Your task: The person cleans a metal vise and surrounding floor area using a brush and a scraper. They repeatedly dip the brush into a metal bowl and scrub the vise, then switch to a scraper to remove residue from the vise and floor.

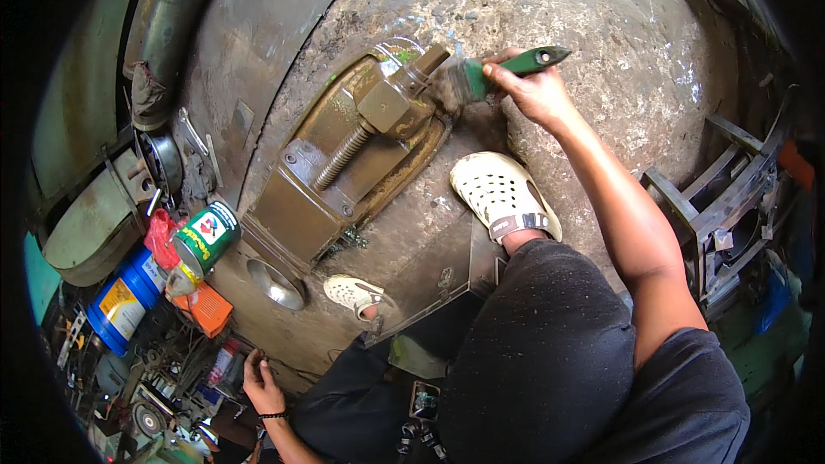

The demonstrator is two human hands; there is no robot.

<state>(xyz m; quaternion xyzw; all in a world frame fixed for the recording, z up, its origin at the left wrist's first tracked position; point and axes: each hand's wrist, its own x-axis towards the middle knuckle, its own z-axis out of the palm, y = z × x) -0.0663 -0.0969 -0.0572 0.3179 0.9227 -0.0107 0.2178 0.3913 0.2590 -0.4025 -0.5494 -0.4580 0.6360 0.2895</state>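
Note:
My right hand [534, 94] grips a wide paint brush [478, 80] by its green handle. The brush's bristles meet the end of a brown metal vise [301, 215], near the squared tip of its screw. This vise lies slantwise on the floor, with a bare threaded screw [342, 159] running through a heavy block [383, 108]. Its surface looks wet and shiny in places. Down at the lower left, my left hand [263, 387] is away from the vise, its fingers loosely bent and apart, with nothing visible in them.
A shiny metal bowl [277, 284] sits by the vise's near end. Left of it stand a green tin [208, 236], a blue bucket [127, 299] and an orange box [204, 309], beside cluttered tools. On the right is a metal frame [720, 198]. My shoe [498, 193] is close to the vise.

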